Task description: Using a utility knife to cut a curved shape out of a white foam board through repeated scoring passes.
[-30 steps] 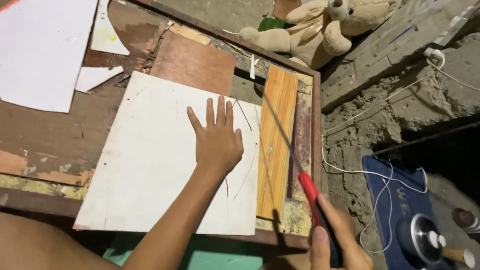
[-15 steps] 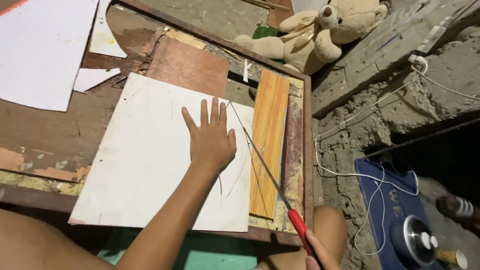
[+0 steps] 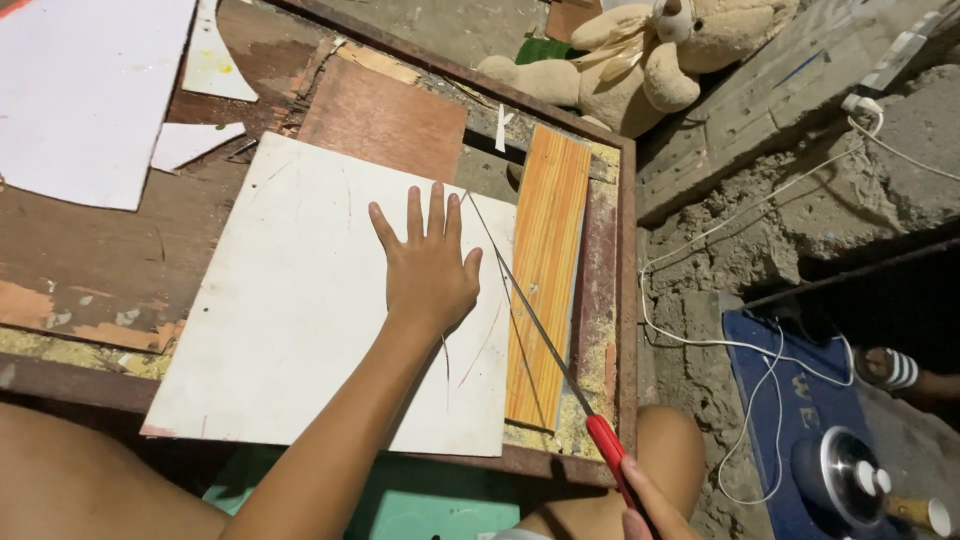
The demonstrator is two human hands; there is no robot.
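white laminate board (image 3: 300,300) lies flat on the worn wooden table (image 3: 90,270), its near edge reaching toward the rusty metal rim at the front. the left hand (image 3: 428,268) presses palm-down on the board's right part, fingers spread and straight, thumb out to the side. a long thin saw blade (image 3: 520,300) with a red handle (image 3: 606,445) slants across the board's right edge, its tip close beside the left fingertips and its handle down at the table's front corner. the right hand (image 3: 640,505) closes round that handle at the bottom edge of the view; only part of it shows, so how the fingers sit cannot be told exactly. faint curved scratch lines mark the board near the wrist.

by the look of it, the step in hand is cutting or scoring along the board's right side, with the left hand pinning the sheet down. a further stroke would call for firm downward pressure from the palm and the blade kept clear of the spread fingers.

just right of the board lies an orange wood-grain strip (image 3: 545,270), and beyond the board a brown plywood piece (image 3: 385,120). white offcuts (image 3: 85,90) sit at the far left. a beige teddy bear (image 3: 650,55) slumps on the ground past the table, and a white cable (image 3: 740,345) trails over rough concrete toward a blue mat (image 3: 800,400).
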